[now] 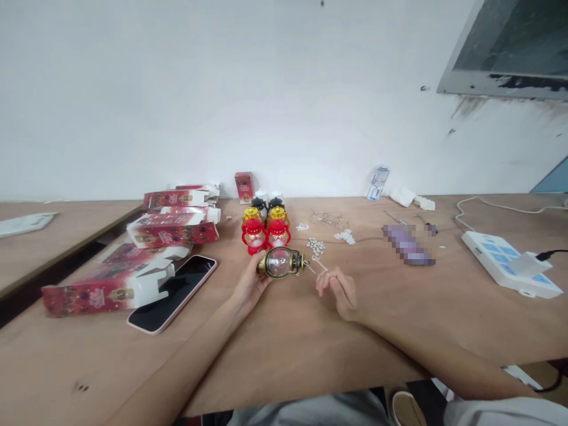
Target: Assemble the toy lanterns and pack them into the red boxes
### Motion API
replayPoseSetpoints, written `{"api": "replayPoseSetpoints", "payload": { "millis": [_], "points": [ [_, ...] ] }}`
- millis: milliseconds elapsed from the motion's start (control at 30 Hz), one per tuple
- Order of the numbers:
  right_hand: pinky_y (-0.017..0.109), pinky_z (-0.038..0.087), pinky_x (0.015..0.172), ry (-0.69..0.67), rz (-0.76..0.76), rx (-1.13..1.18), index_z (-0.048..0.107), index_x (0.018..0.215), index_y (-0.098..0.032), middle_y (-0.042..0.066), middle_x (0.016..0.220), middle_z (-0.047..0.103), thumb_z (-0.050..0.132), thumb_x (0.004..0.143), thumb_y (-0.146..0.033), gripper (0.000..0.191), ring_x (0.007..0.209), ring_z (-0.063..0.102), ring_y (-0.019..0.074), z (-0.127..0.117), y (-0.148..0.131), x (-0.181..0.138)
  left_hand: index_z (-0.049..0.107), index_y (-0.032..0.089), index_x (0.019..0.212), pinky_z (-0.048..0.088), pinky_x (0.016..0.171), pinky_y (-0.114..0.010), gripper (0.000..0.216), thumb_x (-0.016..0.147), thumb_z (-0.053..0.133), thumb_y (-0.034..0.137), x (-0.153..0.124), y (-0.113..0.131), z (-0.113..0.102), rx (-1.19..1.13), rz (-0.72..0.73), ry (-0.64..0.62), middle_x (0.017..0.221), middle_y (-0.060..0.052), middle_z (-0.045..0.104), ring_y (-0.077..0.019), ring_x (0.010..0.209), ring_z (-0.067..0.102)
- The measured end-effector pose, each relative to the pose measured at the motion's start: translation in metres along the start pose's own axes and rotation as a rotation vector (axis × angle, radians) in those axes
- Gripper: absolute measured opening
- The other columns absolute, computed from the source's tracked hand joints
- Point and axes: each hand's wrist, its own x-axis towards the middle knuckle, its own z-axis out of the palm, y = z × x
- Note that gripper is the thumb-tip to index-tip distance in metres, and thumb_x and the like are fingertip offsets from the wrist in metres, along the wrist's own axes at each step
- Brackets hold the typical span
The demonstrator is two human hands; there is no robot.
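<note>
My left hand (251, 288) is wrapped round the base of a bronze-coloured toy lantern (279, 262) with a clear globe, lying on its side above the table. Its top points right, toward my right hand (338, 290), whose fingers are pinched together. A thin white piece with a small looped end (319, 263) sticks out from those fingers, and a fine wire reaches from the lantern's top toward them. Just behind stand red lanterns (254, 235), gold lanterns (277, 215) and black lanterns (258, 204) in two columns.
Opened red boxes (173, 228) and a phone (173, 294) lie left. Small round parts (316, 246), white pieces (345, 236) and wire handles (328, 219) are scattered behind my right hand. A blurred purple item (407, 244) and a power strip (510, 263) lie right.
</note>
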Motion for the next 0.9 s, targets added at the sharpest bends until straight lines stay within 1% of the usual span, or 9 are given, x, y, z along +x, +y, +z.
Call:
{"api": "replayPoseSetpoints", "payload": {
  "millis": [67,133,233,333,433,567,667,800,900],
  "points": [
    [0.031,0.04,0.057,0.142,0.223,0.262,0.044,0.069,-0.024,-0.003,0.051,0.048,0.035,0.094,-0.037,0.03,0.051,0.047,0.0147,0.005,-0.003,0.002,0.06,0.016,0.078,0.052,0.055,-0.018,0.011,0.08,0.06,0.028,0.0,0.0,0.0,-0.011,0.0,0.006,0.066,0.001,0.064,-0.0099,0.056,0.06],
    [0.028,0.035,0.051,0.196,0.356,0.468,0.04,0.063,-0.023,-0.006,0.044,0.041,0.042,0.09,-0.041,0.032,0.044,0.04,0.0133,0.007,-0.006,0.007,0.06,0.016,0.079,0.052,0.055,-0.018,0.01,0.08,0.059,0.026,0.0,-0.001,-0.001,-0.019,0.004,0.003,0.067,0.002,0.063,-0.0092,0.056,0.06],
    [0.026,0.028,0.048,0.189,0.499,0.637,0.039,0.059,-0.022,-0.007,0.039,0.035,0.05,0.084,-0.041,0.033,0.04,0.034,0.0118,0.006,-0.006,0.014,0.061,0.016,0.08,0.053,0.056,-0.018,0.008,0.079,0.06,0.024,0.0,-0.003,-0.001,-0.022,0.008,-0.024,0.069,0.002,0.063,-0.0092,0.058,0.06],
    [0.026,0.026,0.046,0.137,0.62,0.713,0.037,0.057,-0.022,-0.007,0.038,0.032,0.054,0.08,-0.041,0.034,0.038,0.029,0.0103,0.004,-0.003,0.016,0.062,0.016,0.081,0.054,0.059,-0.02,0.008,0.079,0.061,0.024,-0.001,-0.005,-0.001,-0.018,0.0,-0.059,0.072,0.001,0.064,-0.0099,0.061,0.061],
    [0.025,0.025,0.045,0.122,0.679,0.75,0.036,0.056,-0.022,-0.008,0.039,0.029,0.055,0.077,-0.041,0.034,0.038,0.024,0.0093,0.003,0.002,0.015,0.063,0.017,0.082,0.054,0.062,-0.021,0.009,0.079,0.061,0.025,-0.002,-0.007,0.0,-0.008,-0.013,-0.104,0.076,0.0,0.065,-0.0106,0.065,0.062],
    [0.024,0.023,0.045,0.135,0.696,0.784,0.034,0.055,-0.021,-0.008,0.041,0.024,0.056,0.076,-0.039,0.035,0.041,0.02,0.0087,0.001,0.004,0.014,0.064,0.017,0.082,0.055,0.065,-0.021,0.009,0.079,0.059,0.024,-0.005,-0.006,0.001,-0.023,-0.019,-0.139,0.077,0.0,0.066,-0.0108,0.066,0.062],
    [0.023,0.023,0.045,0.139,0.704,0.803,0.032,0.055,-0.021,-0.008,0.042,0.021,0.055,0.077,-0.038,0.036,0.041,0.018,0.0084,0.001,0.005,0.015,0.064,0.017,0.081,0.055,0.064,-0.021,0.009,0.08,0.058,0.023,-0.006,-0.005,0.002,-0.044,-0.027,-0.146,0.076,0.0,0.067,-0.0111,0.065,0.062],
    [0.023,0.021,0.044,0.143,0.761,0.837,0.034,0.053,-0.02,-0.008,0.043,0.022,0.058,0.074,-0.038,0.036,0.042,0.016,0.0077,0.002,0.006,0.014,0.064,0.016,0.08,0.054,0.062,-0.02,0.011,0.081,0.057,0.024,-0.007,-0.005,0.003,-0.082,-0.046,-0.144,0.075,-0.001,0.068,-0.0109,0.065,0.062],
    [0.022,0.02,0.044,0.12,0.756,0.834,0.036,0.053,-0.02,-0.009,0.044,0.022,0.06,0.073,-0.039,0.037,0.043,0.016,0.007,0.004,0.006,0.014,0.065,0.015,0.08,0.054,0.062,-0.02,0.014,0.083,0.056,0.025,-0.008,-0.007,0.003,-0.082,-0.041,-0.164,0.077,-0.001,0.068,-0.0107,0.065,0.062]
  ]
}}
